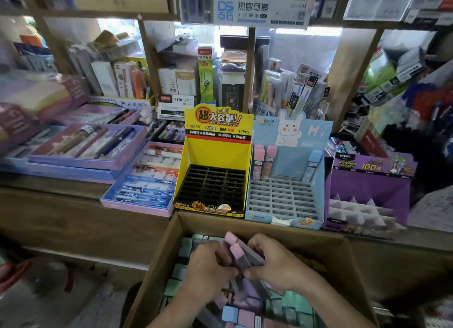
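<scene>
Bending over a box (157, 266), the person holds a small bundle of pink-capped cases (241, 254) between both hands. The left hand (210, 261) curls its fingers round the near-left side of the bundle. The right hand (274, 261) closes on it from the other side, thumb low at the front. The two hands nearly meet beneath it. The bundle is tilted, pink ends up and away, just above the box's contents and near its far wall. Inside the box lie many more cases in pink, blue, green and purple, packed in rows.

Just behind the box, on the desk (36, 183), three displays stand side by side. The yellow display (215, 156) has a black grid of slots. The blue display (289, 197), with a rabbit on its back card, holds two pink cases at the back left of its grey grid and one blue case at the back right. The purple display (367, 180) stands at the right. Pen trays (85, 146) lie to the left, and crowded shelves (110, 15) rise behind.
</scene>
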A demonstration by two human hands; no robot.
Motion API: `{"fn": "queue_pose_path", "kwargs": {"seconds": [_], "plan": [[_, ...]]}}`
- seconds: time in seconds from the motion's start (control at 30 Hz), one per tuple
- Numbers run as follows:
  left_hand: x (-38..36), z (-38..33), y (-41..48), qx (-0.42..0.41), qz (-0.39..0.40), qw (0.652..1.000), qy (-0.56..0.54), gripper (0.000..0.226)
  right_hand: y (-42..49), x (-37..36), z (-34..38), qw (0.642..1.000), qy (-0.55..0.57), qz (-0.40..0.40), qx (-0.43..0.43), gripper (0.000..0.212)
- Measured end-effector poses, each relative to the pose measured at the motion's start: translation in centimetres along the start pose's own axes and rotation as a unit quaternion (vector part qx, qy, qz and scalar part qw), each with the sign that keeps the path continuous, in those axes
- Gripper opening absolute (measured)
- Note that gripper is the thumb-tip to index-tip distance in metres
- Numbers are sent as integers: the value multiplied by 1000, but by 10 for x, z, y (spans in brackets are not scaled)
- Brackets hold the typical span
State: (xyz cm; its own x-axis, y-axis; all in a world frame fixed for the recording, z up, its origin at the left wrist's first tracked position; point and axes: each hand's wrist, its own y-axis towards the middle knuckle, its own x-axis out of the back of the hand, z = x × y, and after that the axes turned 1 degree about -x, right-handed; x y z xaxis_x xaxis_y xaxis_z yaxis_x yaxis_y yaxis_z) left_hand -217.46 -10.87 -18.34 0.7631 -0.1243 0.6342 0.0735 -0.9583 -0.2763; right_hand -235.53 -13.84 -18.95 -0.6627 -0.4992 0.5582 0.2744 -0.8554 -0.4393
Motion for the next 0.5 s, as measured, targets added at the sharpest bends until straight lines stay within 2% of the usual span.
{"fn": "queue_pose_path", "kwargs": {"seconds": [0.17,0.27,0.33,0.4,0.5], "plan": [[2,-1,0,68,-6,987,-145,49,-2,-1,4,998,54,-19,-14,39],[1,1,2,81,-11,967,-242,33,-4,1,6,995,93,-17,-16,37],[3,1,2,84,6,962,-258,32,-6,3,7,992,123,-12,-6,35],[6,-1,-1,86,21,955,-282,22,-8,4,8,990,144,-5,2,33],[10,-2,-1,96,26,949,-300,24,-11,4,10,986,166,-8,19,30]]}}
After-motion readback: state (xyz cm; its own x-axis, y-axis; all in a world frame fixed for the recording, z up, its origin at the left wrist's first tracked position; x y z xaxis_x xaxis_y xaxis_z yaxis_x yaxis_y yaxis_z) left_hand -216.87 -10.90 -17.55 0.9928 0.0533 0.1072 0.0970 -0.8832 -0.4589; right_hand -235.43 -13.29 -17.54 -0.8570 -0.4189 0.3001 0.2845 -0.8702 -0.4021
